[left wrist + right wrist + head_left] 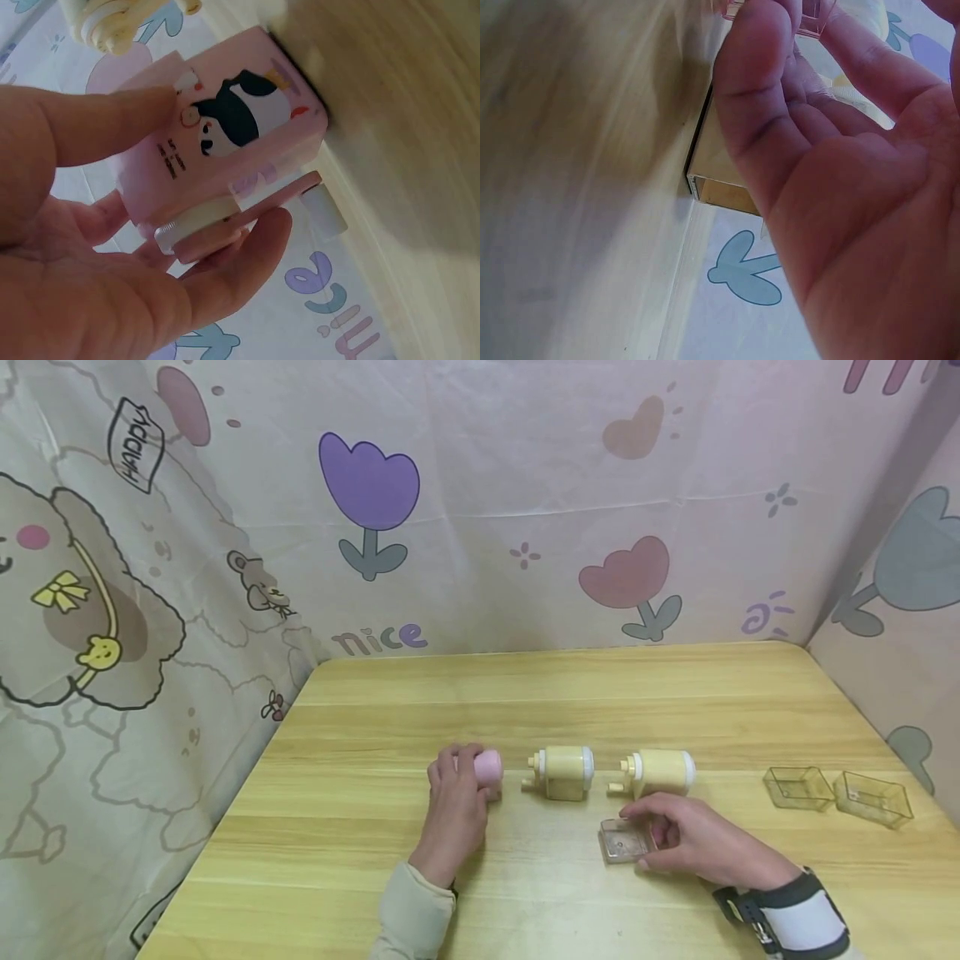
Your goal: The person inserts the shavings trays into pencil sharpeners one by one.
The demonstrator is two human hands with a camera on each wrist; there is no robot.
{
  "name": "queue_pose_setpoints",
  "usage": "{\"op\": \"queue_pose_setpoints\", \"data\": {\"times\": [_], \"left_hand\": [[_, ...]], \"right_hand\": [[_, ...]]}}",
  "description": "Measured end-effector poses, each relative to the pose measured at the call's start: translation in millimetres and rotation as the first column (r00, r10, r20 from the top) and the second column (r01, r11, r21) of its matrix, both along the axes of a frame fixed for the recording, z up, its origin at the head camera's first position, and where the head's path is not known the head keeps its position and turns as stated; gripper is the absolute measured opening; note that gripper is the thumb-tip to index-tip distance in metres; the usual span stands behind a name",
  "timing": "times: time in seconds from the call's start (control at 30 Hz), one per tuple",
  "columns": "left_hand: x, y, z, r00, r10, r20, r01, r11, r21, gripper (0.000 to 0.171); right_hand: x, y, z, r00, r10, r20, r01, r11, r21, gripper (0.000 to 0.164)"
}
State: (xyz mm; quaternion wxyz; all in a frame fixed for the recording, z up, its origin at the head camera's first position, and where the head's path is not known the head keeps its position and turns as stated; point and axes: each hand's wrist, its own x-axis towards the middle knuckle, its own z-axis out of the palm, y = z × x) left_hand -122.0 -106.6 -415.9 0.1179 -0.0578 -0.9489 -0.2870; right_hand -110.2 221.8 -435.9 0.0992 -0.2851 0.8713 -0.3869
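Observation:
My left hand [453, 814] grips a pink hand-crank pencil sharpener [489, 767] on the table. In the left wrist view the thumb lies along the sharpener's body [217, 142], which carries a penguin picture, and the fingers curl near the crank [277, 199]. To the right, my right hand [693, 837] pinches a clear pinkish shavings drawer [619, 845] between thumb and fingers, close over the table. Only a corner of this drawer [815, 16] shows at the top of the right wrist view. Two yellow pencil sharpeners [567, 764] stand between and beyond the hands.
Two see-through yellow drawers [798, 768] lie side by side at the right of the wooden table [390, 702]. The right yellow sharpener [663, 767] stands just behind the right hand. A printed cloth [480, 577] hangs along the back and sides.

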Motion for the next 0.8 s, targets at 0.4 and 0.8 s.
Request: {"op": "queue_pose_setpoints", "data": {"times": [0.4, 0.8], "left_hand": [[10.7, 1.3, 7.9, 0.967, -0.236, 0.094, 0.239, 0.971, -0.021, 0.049], [20.9, 17.1, 6.6, 0.910, -0.402, 0.105, 0.406, 0.914, -0.015, 0.049]], "right_hand": [[0.0, 0.3, -1.9, 1.000, 0.008, -0.003, -0.008, 1.000, -0.020, 0.058], [-0.6, -1.0, -3.0, 1.000, 0.000, -0.006, 0.000, 1.000, -0.003, 0.057]]}}
